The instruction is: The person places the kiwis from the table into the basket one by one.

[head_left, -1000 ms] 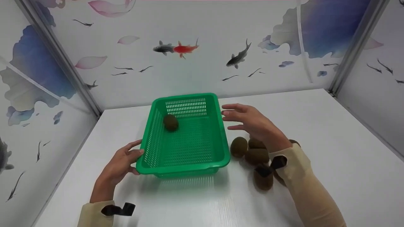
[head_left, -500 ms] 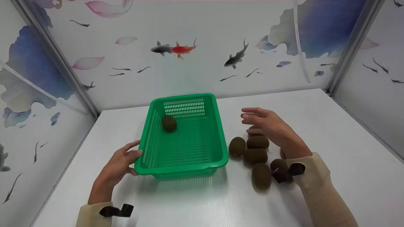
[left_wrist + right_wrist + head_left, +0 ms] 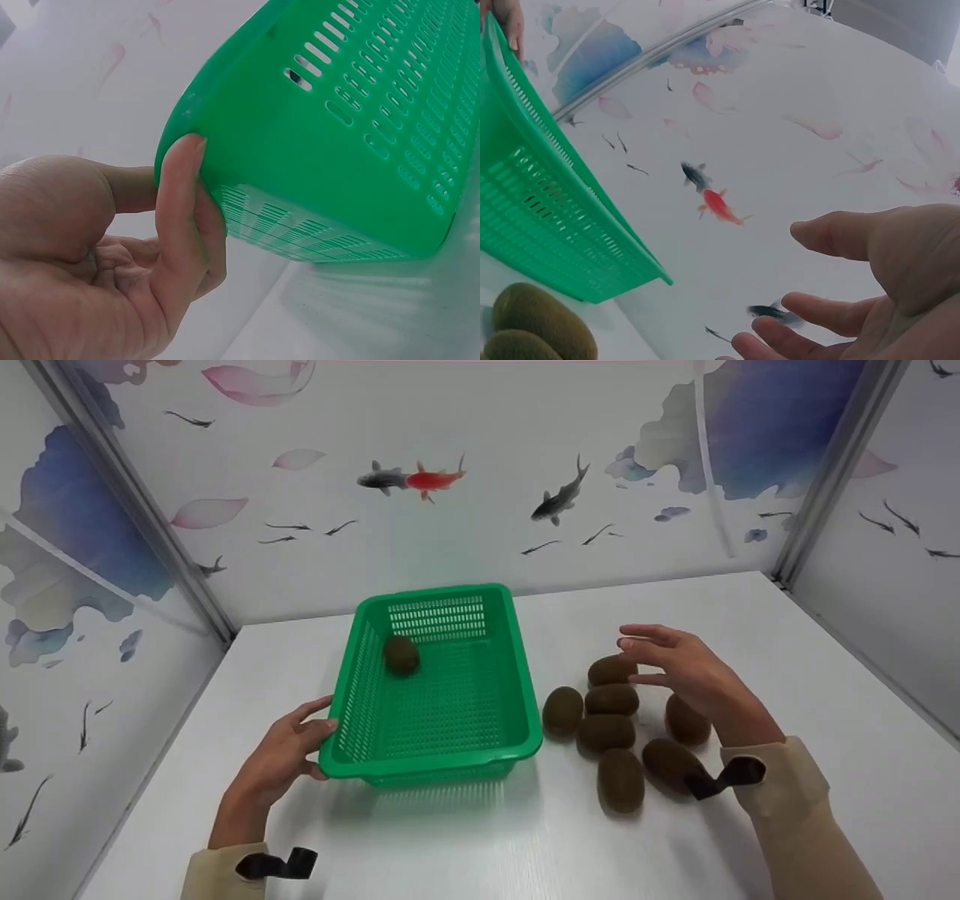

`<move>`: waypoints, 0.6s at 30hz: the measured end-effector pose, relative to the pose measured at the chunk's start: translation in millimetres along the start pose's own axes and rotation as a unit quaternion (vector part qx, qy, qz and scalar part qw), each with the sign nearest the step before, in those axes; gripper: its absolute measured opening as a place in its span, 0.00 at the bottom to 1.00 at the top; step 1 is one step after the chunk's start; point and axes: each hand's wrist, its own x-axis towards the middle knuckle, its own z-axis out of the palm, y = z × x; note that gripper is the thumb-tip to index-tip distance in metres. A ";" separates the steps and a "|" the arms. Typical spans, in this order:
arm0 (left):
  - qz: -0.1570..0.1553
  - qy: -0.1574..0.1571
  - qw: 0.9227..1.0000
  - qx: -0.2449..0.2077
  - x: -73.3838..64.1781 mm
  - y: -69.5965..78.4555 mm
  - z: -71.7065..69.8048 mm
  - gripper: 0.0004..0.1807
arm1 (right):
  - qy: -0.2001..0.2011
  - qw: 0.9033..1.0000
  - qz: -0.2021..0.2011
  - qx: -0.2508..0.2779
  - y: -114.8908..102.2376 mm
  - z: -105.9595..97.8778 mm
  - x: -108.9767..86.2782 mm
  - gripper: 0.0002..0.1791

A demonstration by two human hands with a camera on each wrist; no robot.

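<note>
A green plastic basket (image 3: pixel 431 769) stands mid-table with one kiwifruit (image 3: pixel 402 655) inside, near its left wall. At the basket's left front corner my left hand (image 3: pixel 271 750) pinches the rim, thumb and fingers on either side of it in the left wrist view. My right hand (image 3: pixel 694 675) holds nothing; its fingers are spread and reach leftward above the group of kiwifruits. Close by its fingertips lies the rearmost kiwifruit (image 3: pixel 611 670), partly overlapped by them. Another kiwifruit (image 3: pixel 686 720) shows just under the palm. The right wrist view has the empty palm with fingers apart.
Several more brown kiwifruits lie right of the basket, among them one kiwifruit (image 3: pixel 563 711) beside its wall and one nearest the front (image 3: pixel 621 780). White panels with painted fish (image 3: pixel 435 480) border the white table (image 3: pixel 480 847) at the back and sides.
My right hand has moved right, away from the basket's right rim to above the kiwifruits, uncovering several of them. The left hand and basket stay put.
</note>
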 end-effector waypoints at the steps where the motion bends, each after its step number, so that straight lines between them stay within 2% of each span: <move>1: 0.000 0.000 1.000 0.000 0.0 0.1 -0.1 0.34 | 0.001 1.000 0.003 -0.004 2.2 -2.7 -0.2 0.41; 11: 0.003 -0.003 1.000 0.000 -0.4 -0.3 -0.6 0.34 | 0.024 0.999 0.026 -0.034 19.8 -32.7 -3.9 0.43; 18: -0.001 0.004 1.000 -0.002 -1.4 -2.9 0.1 0.34 | 0.030 0.997 0.060 -0.046 32.3 -50.3 -0.2 0.46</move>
